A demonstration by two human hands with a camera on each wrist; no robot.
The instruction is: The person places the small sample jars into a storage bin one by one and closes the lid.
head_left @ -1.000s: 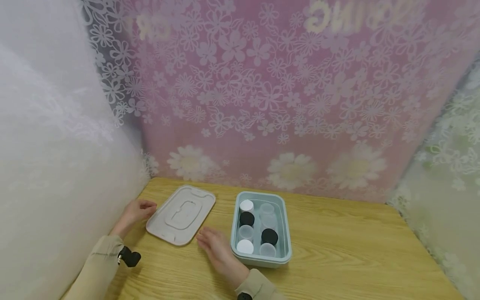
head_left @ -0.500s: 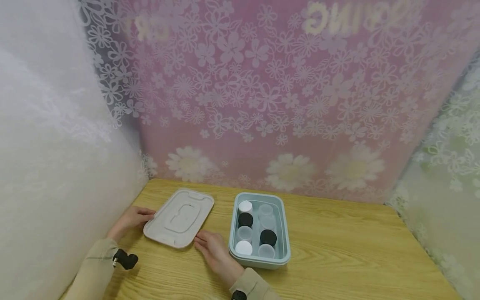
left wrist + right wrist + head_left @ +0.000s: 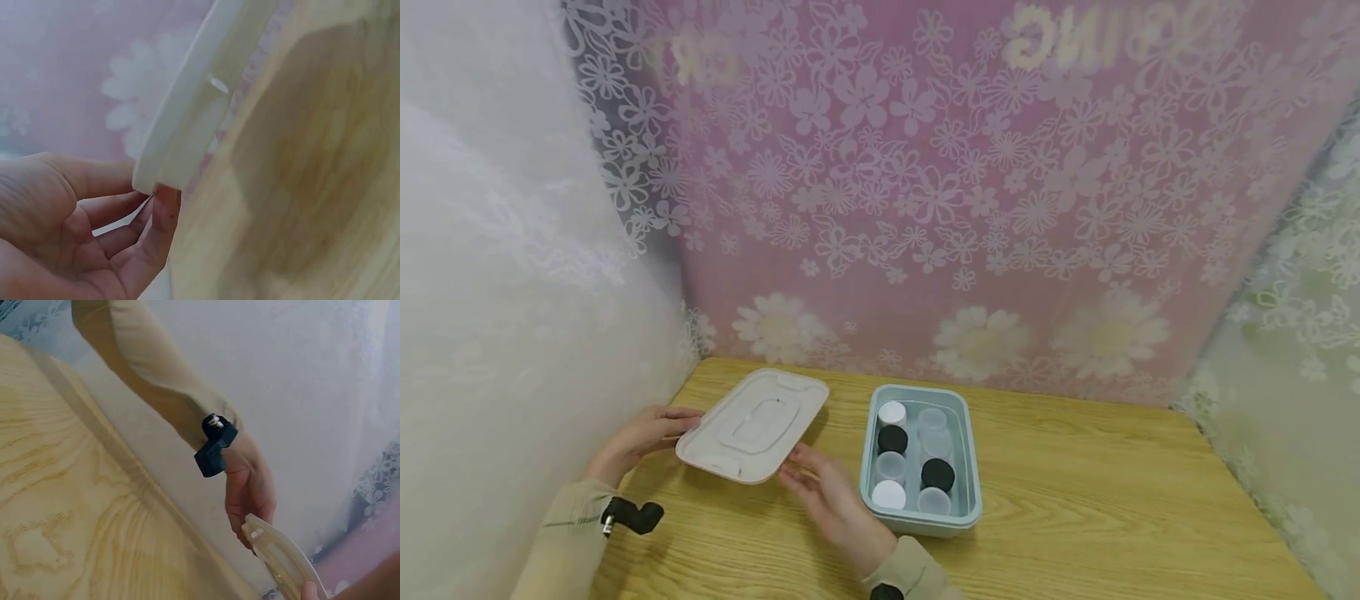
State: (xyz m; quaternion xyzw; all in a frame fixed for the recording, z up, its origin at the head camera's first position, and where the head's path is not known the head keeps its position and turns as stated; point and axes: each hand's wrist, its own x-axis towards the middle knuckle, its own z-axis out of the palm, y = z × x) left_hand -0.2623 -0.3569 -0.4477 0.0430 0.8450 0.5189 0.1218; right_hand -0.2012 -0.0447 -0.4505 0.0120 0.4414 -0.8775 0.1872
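Observation:
A pale, rounded rectangular lid [image 3: 756,427] is raised above the table, with its ridged face up. My left hand [image 3: 643,435] pinches its left edge; in the left wrist view the fingers [image 3: 164,219] reach beneath the lid's rim [image 3: 187,119]. On the opposite side my right hand [image 3: 835,504] grips the right edge near the front corner. Only a thumb tip [image 3: 309,591] of that hand shows clearly in the right wrist view, against the lid [image 3: 284,556]. To the right of my right hand stands a light blue uncovered box [image 3: 976,467].
Inside the box, two rows of round containers show white tops, black tops [image 3: 937,475] and translucent tops. Wood-grain table [image 3: 1090,492] extends to the right. A whitish curtain [image 3: 535,292] borders the left side, and a pink floral curtain [image 3: 880,208] hangs behind.
Both hands have closed in on the lid's two edges and taken hold. The lid has risen from the table and shifted slightly left. The box stays where it was.

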